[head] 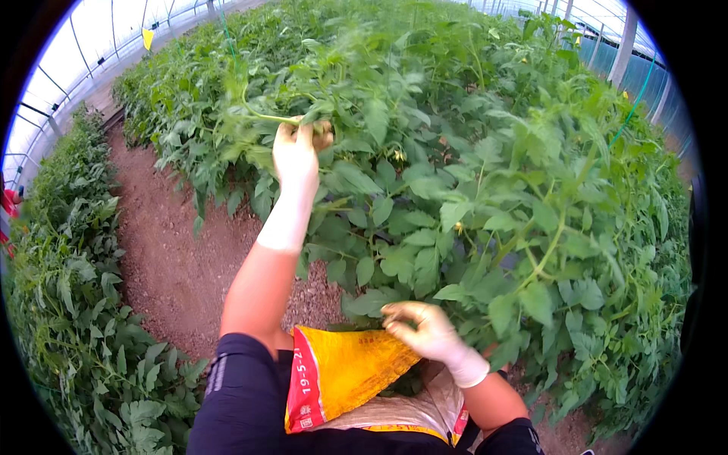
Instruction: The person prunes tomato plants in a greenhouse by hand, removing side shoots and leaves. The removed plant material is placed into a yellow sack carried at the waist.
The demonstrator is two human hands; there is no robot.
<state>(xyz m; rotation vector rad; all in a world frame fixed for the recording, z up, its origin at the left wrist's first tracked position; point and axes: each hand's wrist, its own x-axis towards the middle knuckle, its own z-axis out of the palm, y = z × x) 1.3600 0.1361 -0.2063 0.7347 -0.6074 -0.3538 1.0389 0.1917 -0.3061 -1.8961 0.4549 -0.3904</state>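
My left hand [297, 153], in a pale, stained glove, reaches forward among tomato plants [409, 227]. Its fingers are closed around a light green tomato shoot [267, 117], whose leafy end is blurred. My right hand [424, 333], gloved too, hovers low above the rim of a bag at my waist. Thumb and fingers there are curled with a gap between them, and I see nothing held. The yellow and red woven sack [358, 364] hangs open against my front, its pale inner side [392, 412] showing. Some green leaves show in its mouth.
A bare soil path [170, 244] runs along the left, with another plant row [74, 296] beyond it. Green support strings [634, 111] rise from the plants. Concrete posts [624, 48] stand at the right. A yellow card [148, 38] hangs at the upper left. Something red [9, 205] shows at the left rim.
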